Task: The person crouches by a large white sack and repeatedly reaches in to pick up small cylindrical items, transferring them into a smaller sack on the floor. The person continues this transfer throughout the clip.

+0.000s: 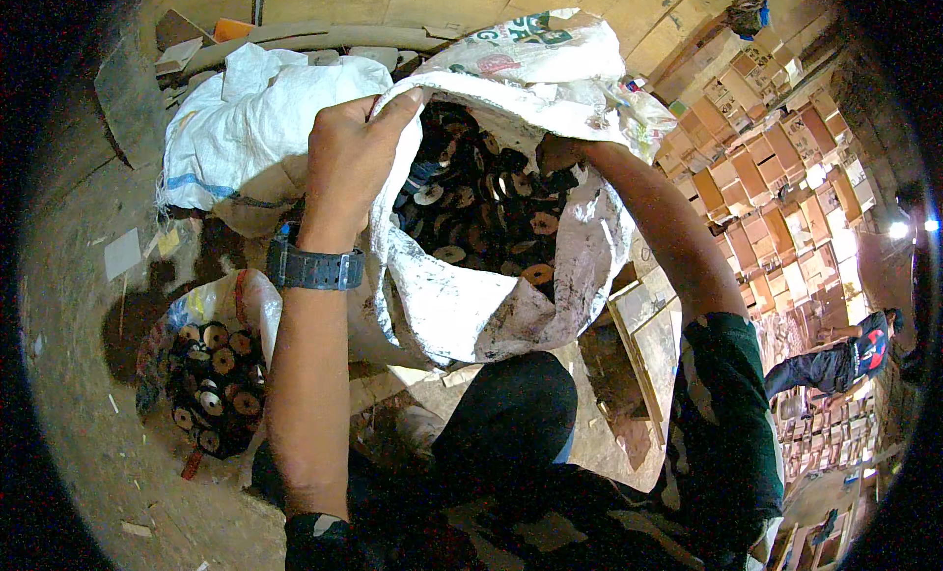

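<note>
Bold green letters (535,25) stand on the white sacking (580,58) at the far side of the open sack (457,311), partly lost in its folds, with a smaller red print (498,63) nearer and to their left. To the right of these, a crumpled piece of plastic (646,115) carries coloured print too small to read. Small dark marks (729,104) show on some of the brown box-like pieces (761,173) on the right, likewise unreadable.

The one fisheye view looks steeply down from the person's head, behind and above the hands (349,158), near them and the white sack (454,311) beneath them.
</note>
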`<state>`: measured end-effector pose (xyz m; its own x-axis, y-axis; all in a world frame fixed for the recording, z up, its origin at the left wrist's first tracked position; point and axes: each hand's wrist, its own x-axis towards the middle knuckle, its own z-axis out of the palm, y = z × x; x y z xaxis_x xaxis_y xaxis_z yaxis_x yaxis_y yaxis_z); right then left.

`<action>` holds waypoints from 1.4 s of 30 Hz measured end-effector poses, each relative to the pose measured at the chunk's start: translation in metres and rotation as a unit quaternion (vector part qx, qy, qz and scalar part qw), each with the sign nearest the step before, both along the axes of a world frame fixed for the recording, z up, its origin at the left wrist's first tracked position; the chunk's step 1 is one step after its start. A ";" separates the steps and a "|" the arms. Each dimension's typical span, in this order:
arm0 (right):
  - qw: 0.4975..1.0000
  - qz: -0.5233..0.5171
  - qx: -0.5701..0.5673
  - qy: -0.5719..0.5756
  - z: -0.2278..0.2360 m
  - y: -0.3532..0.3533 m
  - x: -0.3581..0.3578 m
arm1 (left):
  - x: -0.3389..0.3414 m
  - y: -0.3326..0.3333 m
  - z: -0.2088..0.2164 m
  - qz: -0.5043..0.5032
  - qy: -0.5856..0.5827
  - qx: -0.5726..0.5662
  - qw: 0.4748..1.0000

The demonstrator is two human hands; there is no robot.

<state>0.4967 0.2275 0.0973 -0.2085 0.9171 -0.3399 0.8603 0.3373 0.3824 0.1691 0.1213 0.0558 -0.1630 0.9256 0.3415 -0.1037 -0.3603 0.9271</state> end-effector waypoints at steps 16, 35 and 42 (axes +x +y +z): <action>0.992 -0.009 -0.108 -0.061 0.005 -0.019 -0.013 | -0.001 -0.002 -0.004 -0.019 0.031 -0.018 0.999; 0.733 0.216 -0.147 0.628 0.061 -0.138 -0.171 | -0.006 0.033 -0.043 0.025 0.051 0.099 0.993; 0.723 0.305 -0.179 0.593 0.045 -0.145 -0.279 | -0.004 0.029 -0.036 0.039 0.075 0.015 0.996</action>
